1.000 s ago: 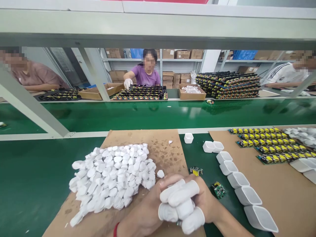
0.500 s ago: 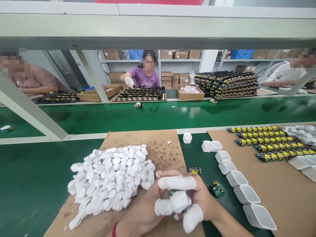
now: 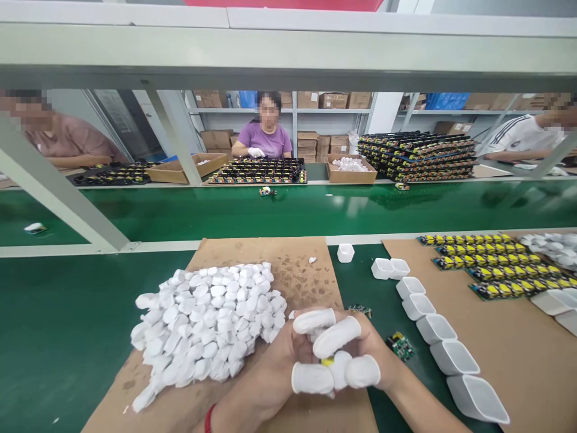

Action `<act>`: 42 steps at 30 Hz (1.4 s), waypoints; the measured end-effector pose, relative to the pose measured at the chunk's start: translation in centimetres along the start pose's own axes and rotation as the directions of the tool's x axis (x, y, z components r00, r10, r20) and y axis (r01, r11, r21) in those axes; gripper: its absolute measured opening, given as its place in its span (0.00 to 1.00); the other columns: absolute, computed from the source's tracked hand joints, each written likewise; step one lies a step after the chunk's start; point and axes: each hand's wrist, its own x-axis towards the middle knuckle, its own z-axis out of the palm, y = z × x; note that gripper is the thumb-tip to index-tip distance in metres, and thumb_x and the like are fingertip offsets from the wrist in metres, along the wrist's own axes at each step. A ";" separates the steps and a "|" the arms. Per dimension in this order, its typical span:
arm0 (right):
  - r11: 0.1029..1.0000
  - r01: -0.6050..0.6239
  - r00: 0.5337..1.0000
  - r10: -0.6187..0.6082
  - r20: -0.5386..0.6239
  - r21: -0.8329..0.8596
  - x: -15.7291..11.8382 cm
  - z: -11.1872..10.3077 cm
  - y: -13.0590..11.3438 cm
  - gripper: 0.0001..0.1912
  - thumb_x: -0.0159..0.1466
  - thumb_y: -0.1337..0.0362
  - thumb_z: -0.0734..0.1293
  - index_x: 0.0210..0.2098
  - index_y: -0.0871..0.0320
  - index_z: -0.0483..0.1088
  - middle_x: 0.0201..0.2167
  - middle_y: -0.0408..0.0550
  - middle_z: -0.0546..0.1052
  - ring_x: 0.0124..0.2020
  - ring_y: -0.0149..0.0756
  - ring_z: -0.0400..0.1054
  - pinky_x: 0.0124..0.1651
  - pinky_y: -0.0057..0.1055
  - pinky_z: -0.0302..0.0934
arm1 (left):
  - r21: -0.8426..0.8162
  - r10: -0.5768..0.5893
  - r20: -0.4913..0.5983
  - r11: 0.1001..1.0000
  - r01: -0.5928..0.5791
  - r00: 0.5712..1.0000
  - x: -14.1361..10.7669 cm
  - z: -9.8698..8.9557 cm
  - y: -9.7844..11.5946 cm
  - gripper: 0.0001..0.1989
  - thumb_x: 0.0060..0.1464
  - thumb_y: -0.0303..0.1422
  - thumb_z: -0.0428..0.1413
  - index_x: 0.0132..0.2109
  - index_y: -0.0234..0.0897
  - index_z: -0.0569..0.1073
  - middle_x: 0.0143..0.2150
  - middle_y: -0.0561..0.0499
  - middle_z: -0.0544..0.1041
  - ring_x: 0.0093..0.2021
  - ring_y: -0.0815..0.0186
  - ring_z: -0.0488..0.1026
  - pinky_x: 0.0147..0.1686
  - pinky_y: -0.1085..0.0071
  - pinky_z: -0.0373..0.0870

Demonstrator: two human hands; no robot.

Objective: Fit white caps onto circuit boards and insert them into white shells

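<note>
In the head view, my left hand (image 3: pixel 288 355) and my right hand (image 3: pixel 360 346) meet at the lower middle, with white covers on several fingers. Between them they hold a small circuit board (image 3: pixel 327 361), mostly hidden by the fingers, with a white piece (image 3: pixel 341 368) against it. Fingertips of both hands press on it. Left of my hands, a heap of white wrapped pieces (image 3: pixel 202 325) lies on brown cardboard (image 3: pixel 306 282). Just right of my right hand, a green circuit board (image 3: pixel 400 346) rests on the green surface, and another (image 3: pixel 359 310) sits partly behind the hand.
White plastic cups (image 3: pixel 455 357) form a slanting row at the right. Beyond them, rows of yellow-topped boards (image 3: pixel 496 258) lie on cardboard. A green conveyor (image 3: pixel 180 210) crosses ahead under a metal frame (image 3: pixel 288 54). A person in purple (image 3: pixel 269 139) sits opposite, others at both sides.
My fingers have closed further over the board and white piece, covering more of both. The person opposite has lowered a gloved hand. Small boards on the conveyor appear farther right, and the view has shifted slightly.
</note>
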 end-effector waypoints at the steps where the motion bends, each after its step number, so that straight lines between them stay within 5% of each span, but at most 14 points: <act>1: 1.000 -0.007 1.000 0.007 0.018 0.000 0.2 0.2 -0.1 0.13 0.54 0.57 0.75 0.39 0.50 0.79 0.46 0.56 0.76 0.40 0.38 0.72 0.39 0.32 0.68 | 0.010 0.012 -0.007 1.000 -0.012 1.000 -0.1 -0.2 0.0 0.23 0.35 0.34 0.71 0.40 0.35 0.72 0.27 0.53 0.70 0.26 0.69 0.67 0.22 0.78 0.62; 9: 0.989 0.044 0.999 -0.043 0.010 -0.141 1.0 0.9 -0.5 0.16 0.50 0.48 0.76 0.31 0.52 0.80 0.38 0.53 0.78 0.47 0.43 0.69 0.50 0.36 0.64 | 0.027 0.070 0.000 0.997 -0.070 0.998 -0.3 0.0 0.8 0.17 0.34 0.23 0.70 0.30 0.34 0.70 0.30 0.53 0.69 0.33 0.70 0.65 0.33 0.79 0.66; 23: 0.992 0.043 0.999 -0.040 0.030 -0.118 0.6 0.7 -0.4 0.15 0.52 0.50 0.75 0.22 0.55 0.79 0.36 0.53 0.78 0.48 0.42 0.68 0.46 0.34 0.65 | 0.018 0.053 0.019 0.998 -0.053 0.998 -0.2 0.2 1.0 0.18 0.33 0.22 0.68 0.28 0.33 0.67 0.28 0.56 0.66 0.29 0.73 0.61 0.28 0.81 0.61; 26: 0.997 0.007 1.000 -0.006 0.011 -0.076 0.3 0.3 0.0 0.09 0.54 0.55 0.74 0.29 0.54 0.79 0.39 0.53 0.78 0.46 0.40 0.69 0.45 0.34 0.66 | -0.009 0.040 0.049 0.999 -0.040 0.998 -0.1 -0.1 0.6 0.18 0.34 0.26 0.70 0.28 0.33 0.67 0.25 0.55 0.67 0.25 0.73 0.63 0.25 0.80 0.62; 30: 1.000 -0.011 0.998 0.010 -0.055 -0.003 -0.1 -0.1 0.2 0.16 0.48 0.50 0.77 0.27 0.56 0.78 0.43 0.53 0.76 0.45 0.43 0.70 0.42 0.35 0.68 | -0.038 -0.080 0.050 0.996 0.082 0.996 -0.2 -0.6 -0.5 0.16 0.40 0.36 0.69 0.32 0.33 0.73 0.23 0.53 0.68 0.22 0.69 0.67 0.21 0.77 0.64; 35: 0.998 -0.055 0.997 0.055 0.048 0.005 0.0 -0.2 -0.1 0.22 0.42 0.49 0.79 0.33 0.55 0.79 0.46 0.54 0.75 0.49 0.44 0.69 0.46 0.35 0.67 | -0.117 -0.172 0.035 0.978 0.175 0.984 -0.4 -0.9 -1.7 0.17 0.44 0.40 0.68 0.35 0.31 0.76 0.27 0.48 0.70 0.21 0.73 0.63 0.21 0.78 0.66; 42: 0.996 -0.079 0.991 0.084 0.107 -0.052 0.0 -0.3 -0.4 0.29 0.42 0.46 0.77 0.39 0.54 0.76 0.48 0.56 0.74 0.55 0.46 0.65 0.53 0.41 0.63 | -0.235 -0.137 0.099 0.959 0.156 0.986 -0.4 -0.6 -1.4 0.20 0.45 0.45 0.66 0.36 0.32 0.76 0.23 0.51 0.66 0.21 0.71 0.65 0.18 0.81 0.65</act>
